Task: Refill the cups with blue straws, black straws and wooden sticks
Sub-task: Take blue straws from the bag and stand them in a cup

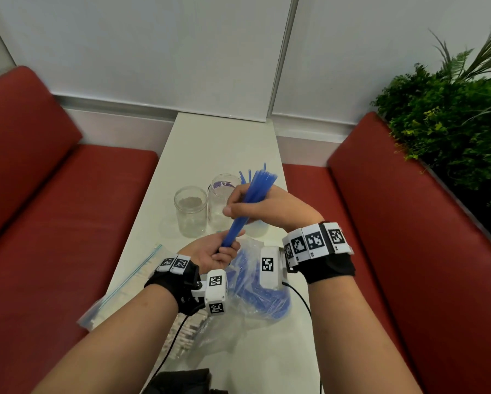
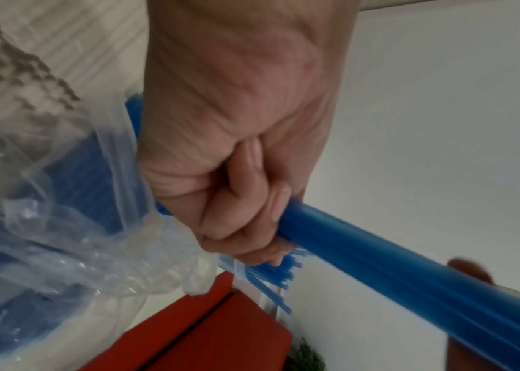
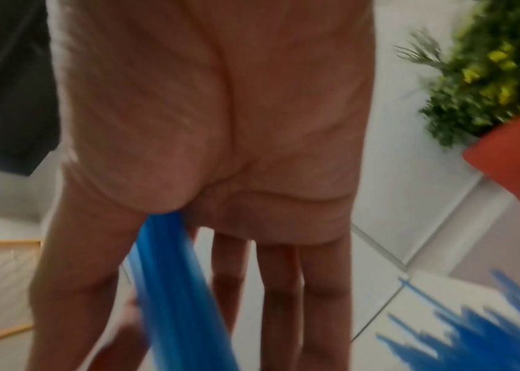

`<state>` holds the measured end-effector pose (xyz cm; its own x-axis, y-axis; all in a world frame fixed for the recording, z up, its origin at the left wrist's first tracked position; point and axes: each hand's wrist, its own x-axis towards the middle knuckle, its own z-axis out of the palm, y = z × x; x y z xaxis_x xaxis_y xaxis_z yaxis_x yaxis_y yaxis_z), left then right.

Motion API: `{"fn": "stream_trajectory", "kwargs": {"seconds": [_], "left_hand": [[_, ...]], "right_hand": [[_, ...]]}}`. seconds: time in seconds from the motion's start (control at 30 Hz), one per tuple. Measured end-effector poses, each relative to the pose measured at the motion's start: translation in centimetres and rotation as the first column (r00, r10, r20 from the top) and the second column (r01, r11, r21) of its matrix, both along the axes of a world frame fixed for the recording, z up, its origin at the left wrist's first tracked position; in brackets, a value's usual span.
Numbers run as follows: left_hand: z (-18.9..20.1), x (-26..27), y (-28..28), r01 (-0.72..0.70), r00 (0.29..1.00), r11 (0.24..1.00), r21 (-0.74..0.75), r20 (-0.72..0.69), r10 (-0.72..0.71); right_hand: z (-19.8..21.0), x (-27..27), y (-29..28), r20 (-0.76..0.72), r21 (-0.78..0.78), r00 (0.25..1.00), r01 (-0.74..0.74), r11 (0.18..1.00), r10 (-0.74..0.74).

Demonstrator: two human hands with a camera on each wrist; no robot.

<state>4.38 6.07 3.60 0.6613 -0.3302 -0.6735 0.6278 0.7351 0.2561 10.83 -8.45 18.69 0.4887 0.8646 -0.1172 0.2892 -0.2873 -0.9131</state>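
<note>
A bundle of blue straws (image 1: 236, 224) slants up over the white table (image 1: 221, 143). My left hand (image 1: 218, 253) grips its lower end in a fist (image 2: 252, 226). My right hand (image 1: 238, 201) wraps round the middle, and the straws (image 3: 169, 276) run between its thumb and fingers. The fanned top ends reach past the right hand. Two clear empty jars stand just behind the hands, a shorter jar (image 1: 190, 211) on the left and a taller jar (image 1: 220, 194) beside it. A clear bag with more blue straws (image 1: 255, 297) lies under my wrists.
A zip bag of wooden sticks (image 1: 125, 280) lies at the table's left edge, near me. Red benches (image 1: 68, 209) (image 1: 409, 223) flank the narrow table, and green plants (image 1: 451, 123) stand behind the right one. A black object (image 1: 182, 379) sits at the near edge.
</note>
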Motion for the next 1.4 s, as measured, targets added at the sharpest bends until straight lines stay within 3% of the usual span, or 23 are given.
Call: {"fn": "stream_trajectory", "kwargs": {"seconds": [0.1, 0.23, 0.3, 0.37, 0.43, 0.5, 0.57, 0.63, 0.7, 0.77, 0.83, 0.97, 1.1, 1.17, 1.3, 1.33, 1.4], "left_hand": [[-1.5, -0.4, 0.4, -0.041, 0.997, 0.998, 0.046, -0.059, 0.044], [-1.3, 0.2, 0.9, -0.099, 0.993, 0.981, 0.165, -0.049, 0.108], [-0.7, 1.4, 1.2, -0.213, 0.976, 0.931, 0.296, 0.025, 0.216], [-0.1, 2.3, 1.7, -0.299, 0.954, 0.828, 0.475, 0.121, 0.275], [0.0, 2.8, 2.1, -0.274, 0.962, 0.676, 0.684, 0.205, 0.183], [-0.4, 2.9, 2.2, -0.191, 0.974, 0.477, 0.858, 0.225, -0.013], [-1.3, 3.0, 2.2, -0.093, 0.945, 0.154, 0.984, 0.136, -0.298], [-1.9, 3.1, 1.7, -0.057, 0.825, -0.119, 0.991, -0.021, -0.565], [-2.7, 3.1, 0.7, -0.042, 0.654, -0.279, 0.959, -0.185, -0.734], [-3.7, 2.9, -0.3, -0.091, 0.503, -0.488, 0.868, -0.383, -0.775], [-5.1, 2.7, -0.8, -0.180, 0.426, -0.654, 0.735, -0.541, -0.725], [-6.5, 2.5, -1.0, -0.214, 0.399, -0.753, 0.622, -0.648, -0.649], [-5.9, 3.1, -1.2, -0.208, 0.380, -0.799, 0.565, -0.706, -0.598], [-5.1, 3.4, -1.3, -0.198, 0.375, -0.813, 0.547, -0.724, -0.578], [-3.2, 4.0, -1.7, -0.164, 0.342, -0.850, 0.500, -0.780, -0.525], [-2.7, 4.2, -1.8, -0.156, 0.338, -0.855, 0.494, -0.787, -0.516], [-2.1, 4.2, -1.8, -0.142, 0.344, -0.854, 0.501, -0.784, -0.517]], "right_hand": [[0.2, 0.8, -0.5, -0.047, -0.119, 0.999, -0.008, 0.993, 0.002], [1.7, 2.3, -0.8, -0.048, -0.083, 0.998, 0.047, 0.995, -0.051], [3.1, 3.4, -0.9, 0.007, -0.024, 0.994, 0.106, 0.994, -0.106], [4.6, 4.7, -1.2, 0.078, 0.080, 0.975, 0.204, 0.976, -0.210], [5.5, 6.4, -1.3, 0.141, 0.202, 0.909, 0.362, 0.910, -0.393], [5.2, 7.9, -1.0, 0.203, 0.254, 0.814, 0.493, 0.832, -0.544], [3.6, 9.4, -0.3, 0.288, 0.232, 0.736, 0.567, 0.790, -0.613], [1.2, 10.7, 0.6, 0.333, 0.160, 0.707, 0.609, 0.777, -0.624], [-1.7, 11.6, 1.6, 0.354, 0.062, 0.717, 0.623, 0.780, -0.601], [-4.5, 12.2, 2.4, 0.370, -0.012, 0.720, 0.635, 0.772, -0.587], [-7.0, 12.2, 2.9, 0.400, -0.071, 0.723, 0.638, 0.767, -0.564], [-10.4, 12.1, 3.3, 0.414, -0.116, 0.743, 0.616, 0.779, -0.526], [-11.8, 12.3, 3.4, 0.402, -0.214, 0.766, 0.612, 0.762, -0.502], [-12.1, 12.3, 3.5, 0.510, -0.197, 0.718, 0.635, 0.747, -0.475], [-12.8, 11.1, 3.8, 0.721, 0.099, 0.502, 0.607, 0.789, -0.477], [-13.3, 10.7, 3.9, 0.761, 0.085, 0.481, 0.590, 0.803, -0.435], [-14.6, 10.0, 3.8, 0.809, -0.125, 0.528, 0.583, 0.803, -0.258]]}}
